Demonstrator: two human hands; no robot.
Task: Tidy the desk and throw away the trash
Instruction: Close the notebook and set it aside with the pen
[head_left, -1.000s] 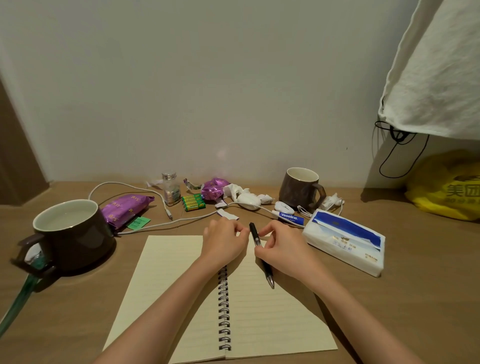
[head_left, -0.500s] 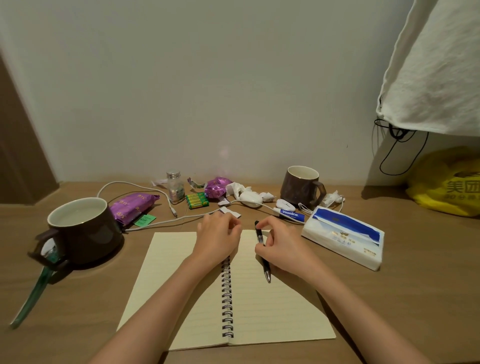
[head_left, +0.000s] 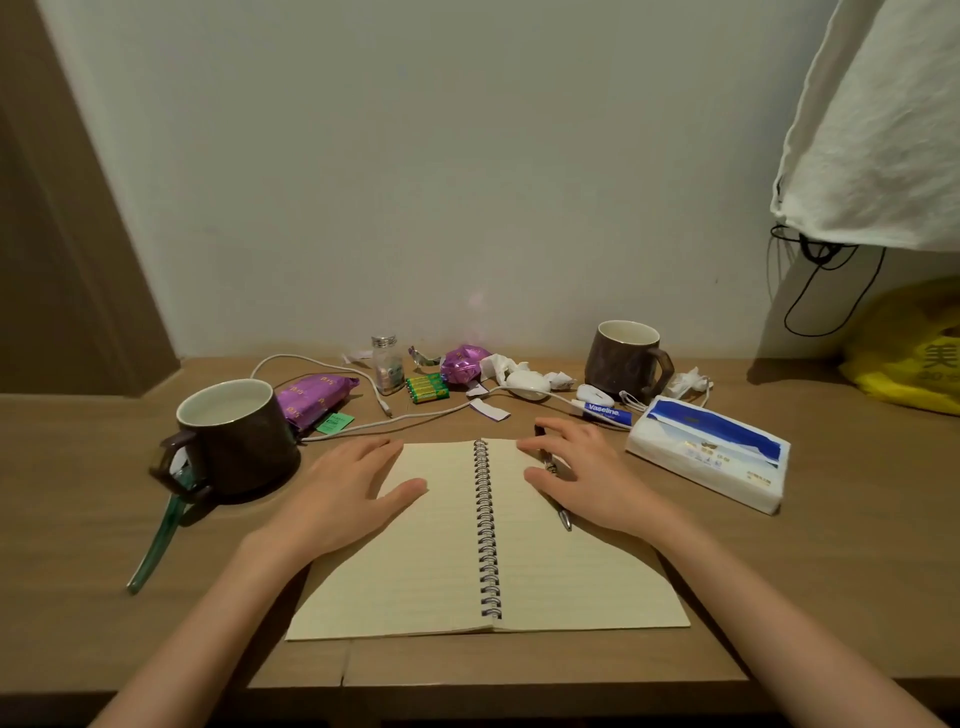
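An open spiral notebook (head_left: 447, 561) with blank lined pages lies in the middle of the wooden desk (head_left: 805, 571). My left hand (head_left: 348, 488) rests flat on its left page, fingers apart, holding nothing. My right hand (head_left: 587, 473) lies spread on the right page over a black pen (head_left: 565, 519), whose two ends stick out from under the palm. Trash sits along the back: a purple wrapper (head_left: 314, 397), a crumpled purple wrapper (head_left: 460, 364), crumpled tissues (head_left: 498, 366) and paper scraps (head_left: 491, 410).
A dark mug (head_left: 239, 441) stands left of the notebook over a green stick (head_left: 156, 540). A second mug (head_left: 626, 358), tissue pack (head_left: 711, 449), Vaseline tube (head_left: 605, 413), batteries (head_left: 427, 388), small bottle (head_left: 387, 364) and white cable (head_left: 395, 418) crowd the back. A yellow bag (head_left: 914, 358) sits far right.
My hands were together at the top of the spine, pinching the pen. They have moved apart and flattened on the two pages; the pen now lies under my right hand.
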